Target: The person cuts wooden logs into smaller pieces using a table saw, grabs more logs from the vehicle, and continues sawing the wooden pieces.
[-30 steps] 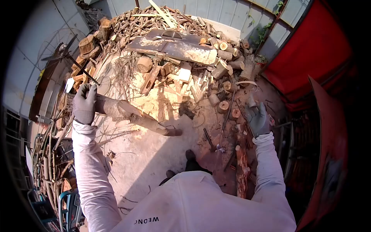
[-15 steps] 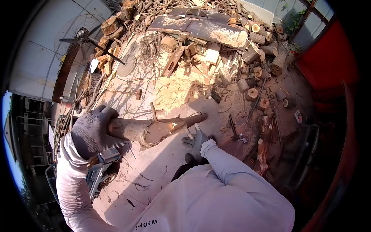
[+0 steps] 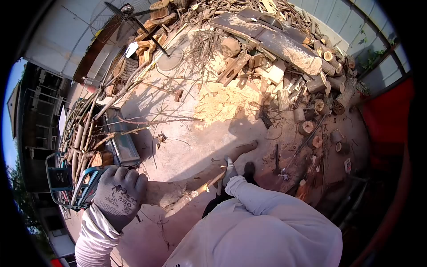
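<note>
A forked log with rough bark lies slantwise before me, held off the floor, its far end pointing up and right. My left hand, in a grey printed glove, is closed around its near left end. Farther along, my right hand, gloved in pale grey, presses against the log's side where a thin side branch runs along it. Some right-hand fingers are hidden behind the wood.
A teal cart stands at left beside long sticks. Ahead, a sawdust-covered saw table stands among scrap wood. Cut logs lie at right, and a pedestal fan at upper left.
The log has been rolled over, so its side branch now faces me, and its left end is lower. My left hand moved down and toward me; my right hand closed in on the log.
</note>
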